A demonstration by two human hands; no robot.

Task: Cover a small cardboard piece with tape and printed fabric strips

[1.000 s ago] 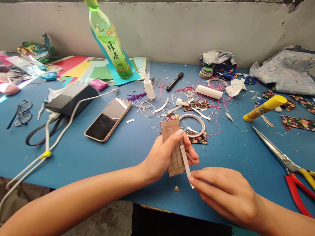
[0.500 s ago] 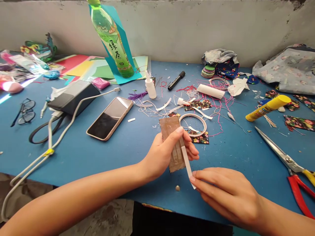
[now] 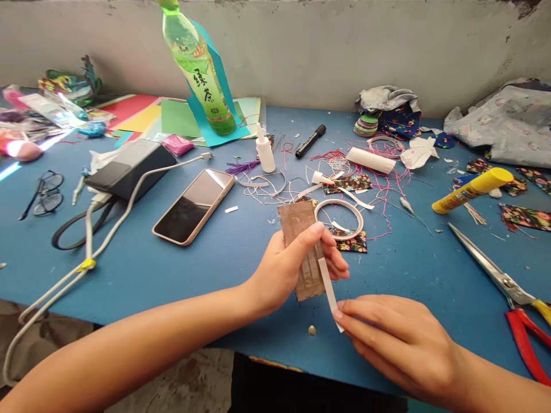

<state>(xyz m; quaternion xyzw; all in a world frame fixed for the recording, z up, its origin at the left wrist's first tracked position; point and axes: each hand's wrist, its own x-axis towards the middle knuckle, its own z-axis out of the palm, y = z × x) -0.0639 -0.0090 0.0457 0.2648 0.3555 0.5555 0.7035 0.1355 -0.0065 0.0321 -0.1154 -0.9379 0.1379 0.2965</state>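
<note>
Blue tabletop (image 3: 142, 281) before grey wall (image 3: 310, 51), phone (image 3: 193, 206) left, scissors (image 3: 508, 282) right; left hand (image 3: 284, 267) grips brown piece (image 3: 310, 276), right hand (image 3: 400, 338) pinches white strip (image 3: 328, 287)

Left hand (image 3: 278, 272) holds brown piece (image 3: 309, 281) — right hand (image 3: 400, 338), white strip (image 3: 328, 288).

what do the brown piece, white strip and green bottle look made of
Brown piece: perhaps tape-covered card; creased, faintly shiny surface. White strip: likely paper or paper-backed tape; thin, flat, dull white face. Green bottle: probably clear plastic; see-through, glossy shoulder.
</note>
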